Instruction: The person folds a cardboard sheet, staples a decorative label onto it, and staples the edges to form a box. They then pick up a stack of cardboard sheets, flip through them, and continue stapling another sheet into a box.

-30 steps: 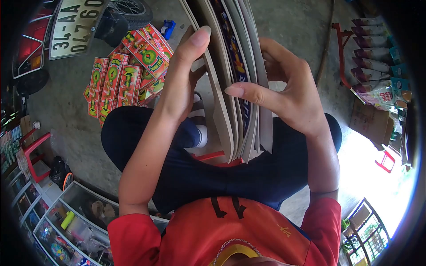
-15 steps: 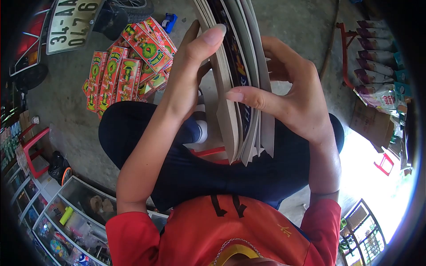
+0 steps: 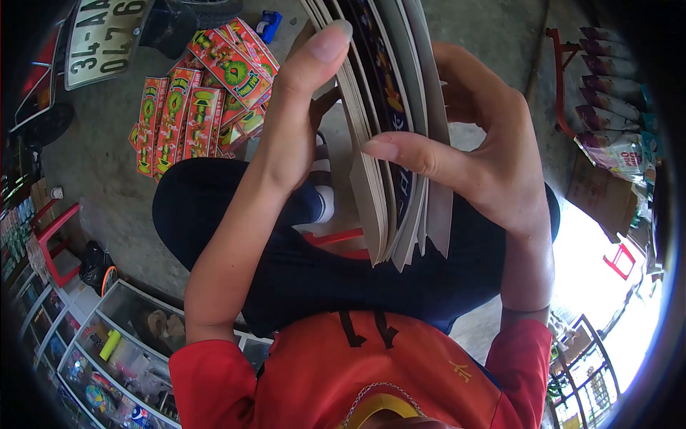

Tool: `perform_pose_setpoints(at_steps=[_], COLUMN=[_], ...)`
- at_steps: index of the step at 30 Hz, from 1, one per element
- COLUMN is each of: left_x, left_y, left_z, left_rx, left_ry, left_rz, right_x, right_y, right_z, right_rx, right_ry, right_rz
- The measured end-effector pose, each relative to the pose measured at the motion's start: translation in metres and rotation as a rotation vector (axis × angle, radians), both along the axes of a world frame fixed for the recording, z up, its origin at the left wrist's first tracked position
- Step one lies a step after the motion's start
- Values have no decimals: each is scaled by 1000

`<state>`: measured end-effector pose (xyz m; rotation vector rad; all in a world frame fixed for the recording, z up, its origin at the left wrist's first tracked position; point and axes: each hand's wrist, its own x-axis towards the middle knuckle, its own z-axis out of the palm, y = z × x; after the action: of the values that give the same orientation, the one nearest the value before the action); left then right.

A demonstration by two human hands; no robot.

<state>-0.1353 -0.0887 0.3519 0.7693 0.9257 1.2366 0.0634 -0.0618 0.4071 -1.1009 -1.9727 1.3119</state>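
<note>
And here I am, both hands on a stack of flat cardboard sheets (image 3: 386, 136), holding it on edge out in front of me, above my lap. My left hand (image 3: 304, 93) is clamped on the left side of the stack, thumb laid up along the edges, fingers partly hidden behind. Over on the other side, my right hand (image 3: 482, 157) closes round the right side, its thumb reaching across the edges, fingers curled at the outer face. Between those thumbs, one dark blue printed sheet (image 3: 386, 86) shows among the plain grey ones, and down at the lower end the sheets fan slightly apart. Below, my dark trousers (image 3: 371, 286) spread wide, a bit of red stool (image 3: 343, 236) peeking between my legs. Out on the concrete floor (image 3: 143, 236), beyond my left knee, lies a pile of red printed boxes (image 3: 207, 100), a blue dispenser (image 3: 268, 26) close to its far side, a number plate (image 3: 107, 43) off to the left.
</note>
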Motion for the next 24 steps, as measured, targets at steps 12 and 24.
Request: perform_pose_setpoints(at_steps=[12, 24], left_x=[9, 22], left_y=[2, 50], left_z=[4, -56], left_rx=[-29, -113], left_ry=[163, 143], left_rz=[106, 189], right_x=[9, 36], right_y=[8, 45], right_z=[0, -72], right_rx=[-113, -340], right_ry=[51, 204], right_rz=[45, -488])
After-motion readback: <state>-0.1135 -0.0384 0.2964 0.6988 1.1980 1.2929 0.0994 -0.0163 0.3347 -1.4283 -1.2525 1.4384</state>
